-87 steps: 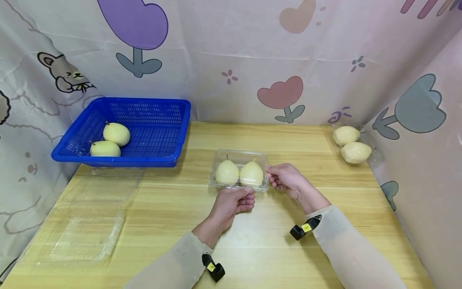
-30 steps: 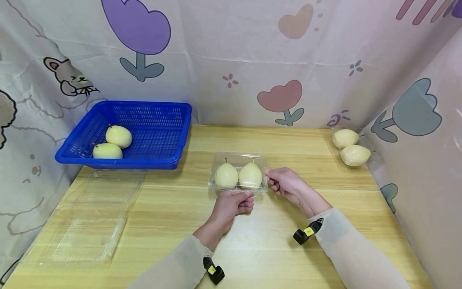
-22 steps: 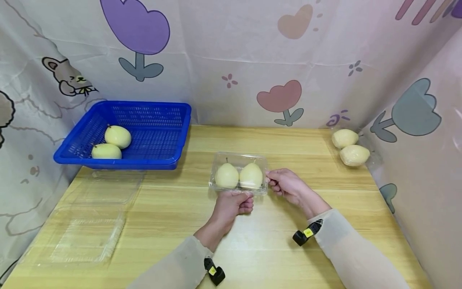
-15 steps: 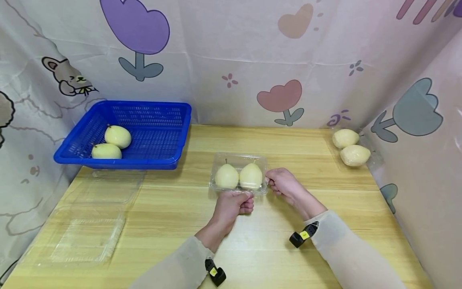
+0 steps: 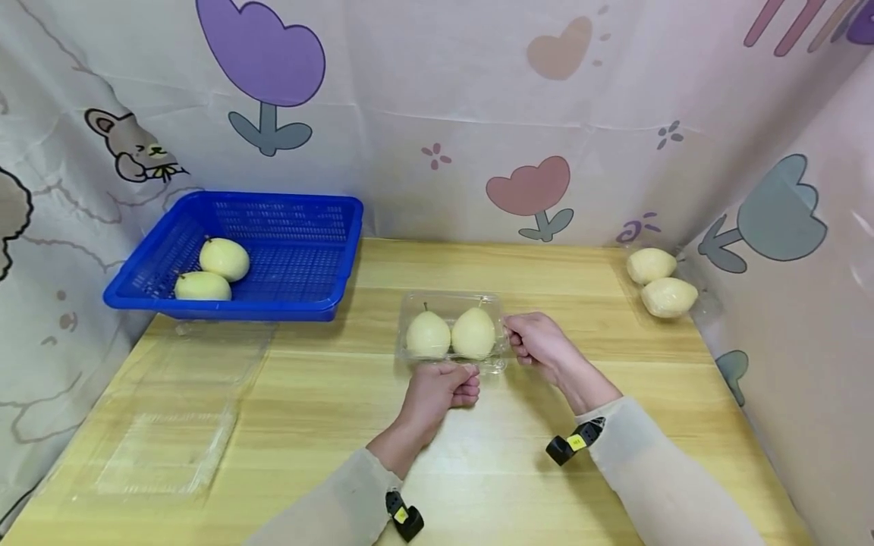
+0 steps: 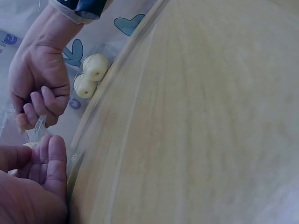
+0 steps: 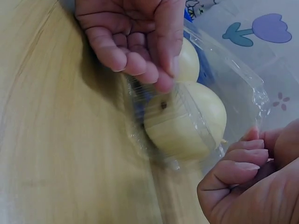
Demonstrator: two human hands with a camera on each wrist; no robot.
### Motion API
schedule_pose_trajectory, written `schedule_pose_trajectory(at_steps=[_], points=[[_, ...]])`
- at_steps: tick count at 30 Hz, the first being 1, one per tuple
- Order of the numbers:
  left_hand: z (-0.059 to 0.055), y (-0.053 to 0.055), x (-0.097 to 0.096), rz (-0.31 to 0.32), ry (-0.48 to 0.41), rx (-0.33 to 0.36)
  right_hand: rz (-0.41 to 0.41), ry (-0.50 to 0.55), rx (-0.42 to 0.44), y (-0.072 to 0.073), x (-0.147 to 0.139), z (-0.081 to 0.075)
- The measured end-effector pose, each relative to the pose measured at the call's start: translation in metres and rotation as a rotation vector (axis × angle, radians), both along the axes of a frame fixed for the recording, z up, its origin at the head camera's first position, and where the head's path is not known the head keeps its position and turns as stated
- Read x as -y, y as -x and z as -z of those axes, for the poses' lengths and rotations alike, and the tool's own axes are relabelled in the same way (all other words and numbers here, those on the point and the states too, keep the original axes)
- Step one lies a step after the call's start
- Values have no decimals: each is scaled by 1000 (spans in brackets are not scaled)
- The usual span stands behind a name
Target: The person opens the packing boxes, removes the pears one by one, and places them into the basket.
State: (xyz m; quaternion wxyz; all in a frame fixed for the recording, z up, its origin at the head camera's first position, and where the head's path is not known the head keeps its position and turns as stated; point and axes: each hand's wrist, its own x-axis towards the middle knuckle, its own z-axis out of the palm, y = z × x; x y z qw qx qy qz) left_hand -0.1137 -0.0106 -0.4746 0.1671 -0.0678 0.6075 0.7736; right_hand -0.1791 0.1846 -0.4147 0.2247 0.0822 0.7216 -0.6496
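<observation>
In the head view a clear plastic fruit box point(image 5: 452, 299) stands mid-table with two pale yellow pears point(image 5: 429, 335) side by side inside. My left hand point(image 5: 437, 393) pinches its front edge between thumb and fingers. At the right side, my right hand point(image 5: 539, 341) pinches the lid's edge with curled fingers. From the right wrist view, the lid point(image 7: 243, 77) stands raised beside the pears, its rim in the right hand point(image 7: 252, 172), while the left hand point(image 7: 135, 37) holds the near rim. The left wrist view shows a clear plastic edge point(image 6: 39, 123) in the right fingers.
A blue basket point(image 5: 300, 309) with two pears point(image 5: 224, 259) sits at the back left. In front of it lie clear plastic boxes point(image 5: 160, 447). Two more pears point(image 5: 669, 297) in clear packaging stand at the back right. Patterned cloth point(image 5: 423, 91) hangs behind the wooden table point(image 5: 505, 485).
The box's lid has lifted slightly at the front right, so its edge now parts from the lower rim. My right hand rose a little; the left hand stayed in place.
</observation>
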Motion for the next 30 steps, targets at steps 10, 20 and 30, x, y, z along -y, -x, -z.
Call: schedule_pose_trajectory(at_steps=[10,20,30], points=[[2,1,4,30,-31,22,-39,110,26,-1,-10,2],[1,1,6,22,-43,30,-28,194,41,-1,-5,-5],[0,1,3,17,-9,35,80,338,122,15,4,-38]])
